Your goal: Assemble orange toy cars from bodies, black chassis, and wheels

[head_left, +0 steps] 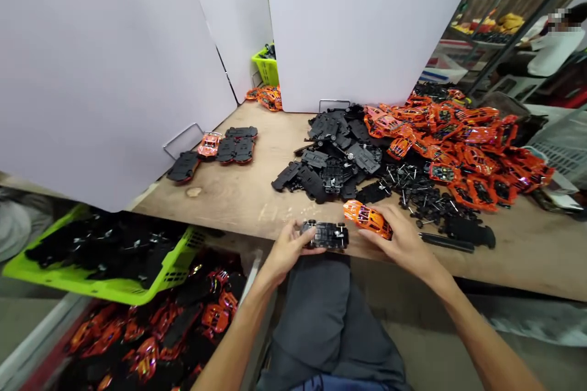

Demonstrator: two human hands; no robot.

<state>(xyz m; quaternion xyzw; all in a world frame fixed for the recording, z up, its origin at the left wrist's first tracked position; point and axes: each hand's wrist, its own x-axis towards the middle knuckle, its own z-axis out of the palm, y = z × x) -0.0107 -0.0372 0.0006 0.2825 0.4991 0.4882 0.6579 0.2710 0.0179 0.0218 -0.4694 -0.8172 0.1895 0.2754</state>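
Observation:
My left hand (288, 250) grips a black plastic toy car chassis (325, 235) by its end, underside up, just over the front edge of the wooden workbench (220, 201). My right hand (401, 238) holds an orange toy car body shell (367, 220) by its rear, a short gap from the chassis. Beyond my right hand lie loose black wheels on metal axles (424, 195), a heap of black chassis (330, 156) and a larger heap of orange shells (468, 146).
A lime-green basket of black parts (105, 256) and a bin of orange-and-black cars (151, 330) sit low on the left. White partitions (114, 61) back the bench, with a few chassis and a shell (211, 146) before them. A seated person (550, 43) shows upper right.

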